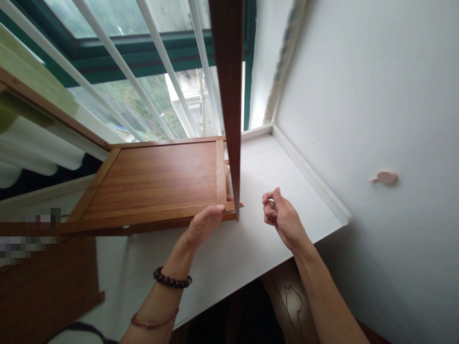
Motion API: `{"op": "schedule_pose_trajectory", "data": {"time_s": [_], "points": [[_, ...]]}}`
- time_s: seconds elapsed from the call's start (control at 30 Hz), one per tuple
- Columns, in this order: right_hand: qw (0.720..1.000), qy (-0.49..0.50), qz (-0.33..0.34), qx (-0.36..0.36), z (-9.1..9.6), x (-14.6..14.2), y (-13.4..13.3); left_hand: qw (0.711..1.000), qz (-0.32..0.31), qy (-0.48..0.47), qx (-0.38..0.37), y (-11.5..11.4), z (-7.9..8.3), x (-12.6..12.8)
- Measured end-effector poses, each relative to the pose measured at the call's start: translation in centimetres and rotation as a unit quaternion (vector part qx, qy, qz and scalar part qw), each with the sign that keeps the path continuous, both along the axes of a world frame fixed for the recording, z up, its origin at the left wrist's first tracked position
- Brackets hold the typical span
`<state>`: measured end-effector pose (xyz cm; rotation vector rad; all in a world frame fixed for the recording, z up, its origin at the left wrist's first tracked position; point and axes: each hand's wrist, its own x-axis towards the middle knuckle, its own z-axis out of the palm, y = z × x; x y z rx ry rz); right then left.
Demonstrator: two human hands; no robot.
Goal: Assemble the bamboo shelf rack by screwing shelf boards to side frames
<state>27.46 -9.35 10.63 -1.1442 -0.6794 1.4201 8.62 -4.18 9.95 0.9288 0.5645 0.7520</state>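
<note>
The smooth white tabletop (pixel 229 263) has its front edge slanting up to the right, nearer than the hands; the left hand (pixel 205 225) grips the near right corner of the brown, rectangular, framed wooden panel (pixel 167 177), thumb on top, the other fingers bent behind and partly hidden; the right hand (pixel 283 219) hangs over the tabletop with fingers curled in and thumb close by, though I cannot tell whether they hold anything; between it and the tall, dark-brown wooden upright (pixel 230 86) at the panel's right end, a gap leaves room sideways; farther off, the raised white rim (pixel 309 172) bounds the tabletop at right and back; beyond the panel's far edge stands the green-framed glass window (pixel 134 48).
</note>
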Motion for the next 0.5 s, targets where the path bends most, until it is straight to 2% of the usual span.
{"op": "schedule_pose_trajectory", "data": {"time_s": [0.1, 0.2, 0.27, 0.37, 0.5], "points": [[0.995, -0.077, 0.052, -0.032, 0.7, -0.1, -0.6, 1.000, 0.001, 0.003, -0.006, 0.0, -0.1, 0.0], [0.981, -0.161, 0.107, 0.000, 1.4, -0.2, -0.9, 1.000, -0.006, 0.003, -0.006, 0.0, -0.2, 0.0], [0.972, -0.199, 0.120, 0.028, 1.5, -0.2, -0.9, 1.000, -0.015, 0.001, -0.002, 0.1, -0.3, 0.0], [0.965, -0.223, 0.131, 0.037, 1.2, -0.4, -0.7, 1.000, -0.028, -0.006, 0.006, 0.1, -0.2, 0.1], [0.969, -0.205, 0.126, 0.046, 1.3, -0.8, -0.5, 1.000, -0.022, -0.009, 0.004, 0.1, -0.1, 0.0]]}}
